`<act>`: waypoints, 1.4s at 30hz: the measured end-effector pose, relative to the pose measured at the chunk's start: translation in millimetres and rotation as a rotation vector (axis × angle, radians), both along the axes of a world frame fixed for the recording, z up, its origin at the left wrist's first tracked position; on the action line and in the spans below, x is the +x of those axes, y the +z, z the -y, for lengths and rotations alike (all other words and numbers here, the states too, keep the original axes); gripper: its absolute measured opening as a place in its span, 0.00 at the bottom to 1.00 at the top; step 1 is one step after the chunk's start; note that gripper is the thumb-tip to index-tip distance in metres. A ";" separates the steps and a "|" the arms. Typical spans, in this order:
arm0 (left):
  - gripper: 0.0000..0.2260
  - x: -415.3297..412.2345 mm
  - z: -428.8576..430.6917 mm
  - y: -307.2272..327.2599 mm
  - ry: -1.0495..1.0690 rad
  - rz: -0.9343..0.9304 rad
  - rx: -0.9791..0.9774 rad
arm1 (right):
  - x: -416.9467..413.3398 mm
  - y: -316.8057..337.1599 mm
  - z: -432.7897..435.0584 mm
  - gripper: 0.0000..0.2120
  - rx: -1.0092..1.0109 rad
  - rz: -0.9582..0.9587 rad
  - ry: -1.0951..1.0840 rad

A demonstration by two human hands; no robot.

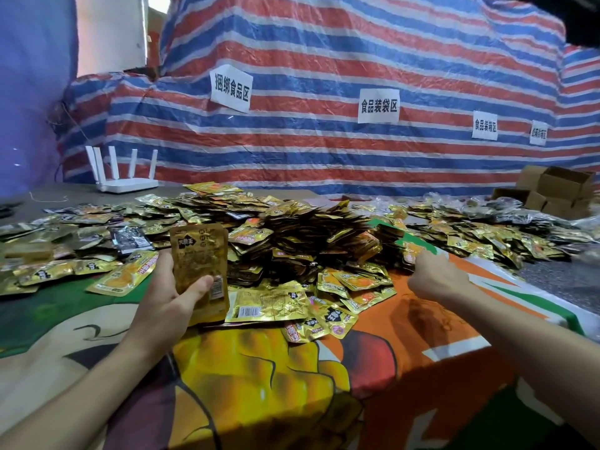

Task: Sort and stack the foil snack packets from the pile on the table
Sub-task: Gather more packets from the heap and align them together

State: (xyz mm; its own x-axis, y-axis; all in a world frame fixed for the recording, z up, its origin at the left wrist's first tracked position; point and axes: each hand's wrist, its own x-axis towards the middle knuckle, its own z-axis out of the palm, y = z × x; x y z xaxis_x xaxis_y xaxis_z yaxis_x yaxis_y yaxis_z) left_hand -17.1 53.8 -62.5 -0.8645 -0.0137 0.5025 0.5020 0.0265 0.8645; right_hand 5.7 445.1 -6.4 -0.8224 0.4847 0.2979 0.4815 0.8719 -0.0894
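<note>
A large pile of gold foil snack packets covers the middle of the table. My left hand holds a small upright stack of gold packets in front of the pile, thumb pressed across its face. My right hand reaches into the pile's right edge with fingers curled, knuckles toward me; what the fingertips touch is hidden. Loose packets lie flat between my hands.
The table wears a colourful printed cloth. A white router stands at the back left. Cardboard boxes sit at the far right, with more packets spread there. A striped tarp with paper signs forms the back wall.
</note>
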 end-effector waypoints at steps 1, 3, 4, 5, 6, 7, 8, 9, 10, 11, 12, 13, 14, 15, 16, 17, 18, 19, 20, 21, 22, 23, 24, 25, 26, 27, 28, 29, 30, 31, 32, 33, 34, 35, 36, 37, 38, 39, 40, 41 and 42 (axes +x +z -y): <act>0.11 -0.1 -0.2 -0.1 -0.001 0.000 -0.002 | -0.5 -0.6 -1.1 0.12 0.027 0.025 -0.006; 0.11 -0.1 -0.8 -0.8 0.001 -0.004 0.000 | 0.3 -1.4 -2.3 0.11 0.060 0.083 -0.020; 0.11 -0.5 -1.0 -1.1 0.001 -0.004 0.006 | 0.7 -1.9 -2.0 0.11 0.069 0.104 -0.023; 0.11 -0.8 -1.4 -1.4 0.000 -0.002 0.019 | 0.4 -2.0 -1.5 0.10 0.081 0.105 -0.012; 0.12 -1.3 -1.7 -1.0 -0.002 0.004 0.040 | -0.6 -2.0 0.3 0.09 0.086 0.067 0.016; 0.12 -2.3 -2.2 -0.5 -0.003 0.009 0.066 | -2.0 -1.9 3.9 0.09 0.077 -0.004 0.062; 0.13 -3.5 -2.1 0.6 -0.002 0.014 0.098 | -4.5 -1.1 10.3 0.08 0.044 -0.094 0.130; 0.13 -4.5 -2.2 2.4 -0.004 0.025 0.132 | -7.5 0.7 19.6 0.08 -0.012 -0.174 0.217; 0.13 -5.1 -2.3 5.0 -0.016 0.045 0.167 | -10.7 3.3 33.1 0.09 -0.090 -0.228 0.311; 0.12 -6.1 -1.8 7.6 -0.042 0.075 0.208 | -14.1 6.3 49.5 0.08 -0.186 -0.262 0.408; 0.12 -6.7 -0.9 9.7 -0.083 0.111 0.257 | -17.9 9.1 68.1 0.07 -0.284 -0.282 0.507; 0.12 -7.0 0.4 12.1 -0.135 0.150 0.305 | -22.3 11.5 88.2 0.07 -0.368 -0.296 0.598; 0.12 -6.4 2.0 15.0 -0.188 0.184 0.334 | -26.6 13.4 109.1 0.07 -0.436 -0.309 0.679; 0.14 -5.5 3.9 17.0 -0.224 0.208 0.339 | -31.3 14.7 129.7 0.07 -0.504 -0.309 0.749; 0.16 -4.9 6.4 18.9 -0.238 0.229 0.328 | -35.7 15.0 150.4 0.08 -0.575 -0.296 0.810; 0.18 -4.3 9.0 20.7 -0.242 0.248 0.322 | -40.3 14.7 169.7 0.08 -0.638 -0.280 0.859; 0.18 -3.9 12.4 22.4 -0.250 0.268 0.322 | -44.7 14.4 187.9 0.08 -0.687 -0.269 0.899; 0.18 -4.0 15.6 24.3 -0.268 0.288 0.332 | -48.5 13.9 204.3 0.09 -0.720 -0.266 0.931; 0.18 -4.3 19.3 26.7 -0.292 0.309 0.351 | -52.8 13.3 218.8 0.09 -0.738 -0.274 0.960; 0.17 -5.2 23.4 29.7 -0.315 0.331 0.369 | -57.2 12.5 231.4 0.09 -0.748 -0.290 0.986; 0.16 -6.1 27.5 33.3 -0.331 0.349 0.371 | -61.5 11.2 242.2 0.09 -0.757 -0.307 1.003; 0.16 -7.8 31.9 36.8 -0.337 0.359 0.353 | -65.7 9.6 251.0 0.09 -0.769 -0.321 1.008; 0.16 -10.2 36.1 40.5 -0.331 0.362 0.318 | -69.9 7.8 258.1 0.09 -0.781 -0.332 1.008; 0.18 -12.3 40.1 43.8 -0.322 0.365 0.283 | -74.3 5.9 263.7 0.09 -0.797 -0.342 1.008; 0.18 -14.0 43.6 46.2 -0.316 0.374 0.261 | -77.5 3.6 268.0 0.09 -0.816 -0.353 1.010; 0.18 -15.6 47.0 47.2 -0.324 0.385 0.259 | -80.4 1.6 271.5 0.10 -0.832 -0.364 1.015; 0.17 -17.5 51.0 45.8 -0.351 0.398 0.281 | -83.2 -1.0 273.1 0.10 -0.850 -0.371 1.021; 0.14 -19.4 54.6 42.8 -0.392 0.411 0.328 | -86.1 -4.8 272.7 0.09 -0.887 -0.363 1.028; 0.11 -20.7 58.8 39.0 -0.435 0.421 0.387 | -88.3 -10.0 270.7 0.09 -0.964 -0.327 1.047; 0.09 -21.4 63.4 35.2 -0.461 0.430 0.442 | -88.5 -15.6 268.4 0.09 -1.076 -0.247 1.077; 0.09 -23.0 68.2 31.7 -0.470 0.436 0.480 | -87.7 -20.0 266.1 0.09 -1.211 -0.133 1.113; 0.10 -24.8 72.6 29.6 -0.473 0.441 0.496 | -87.0 -22.1 263.7 0.09 -1.343 -0.004 1.143; 0.11 -26.4 76.3 28.3 -0.480 0.446 0.497 | -86.1 -21.3 260.8 0.08 -1.449 0.114 1.173; 0.12 -26.6 78.8 27.3 -0.486 0.452 0.491 | -84.4 -19.3 257.7 0.07 -1.527 0.186 1.205; 0.13 -26.6 79.8 27.0 -0.491 0.456 0.479 | -82.5 -15.8 254.9 0.06 -1.598 0.214 1.234; 0.13 -25.9 79.5 27.4 -0.493 0.460 0.467 | -80.7 -11.4 252.9 0.06 -1.671 0.216 1.250; 0.14 -25.3 78.9 27.3 -0.494 0.463 0.456 | -78.9 -8.1 251.2 0.05 -1.744 0.212 1.251; 0.15 -24.8 77.3 26.9 -0.501 0.468 0.448 | -77.2 -5.8 249.6 0.05 -1.792 0.210 1.253; 0.16 -24.4 75.7 26.2 -0.515 0.475 0.434 | -75.3 -4.9 247.6 0.07 -1.812 0.214 1.260; 0.18 -23.9 73.9 25.5 -0.528 0.481 0.411 | -73.9 -5.1 246.0 0.08 -1.812 0.229 1.265; 0.20 -23.4 72.5 24.3 -0.533 0.484 0.387 | -73.0 -5.5 244.7 0.09 -1.810 0.260 1.275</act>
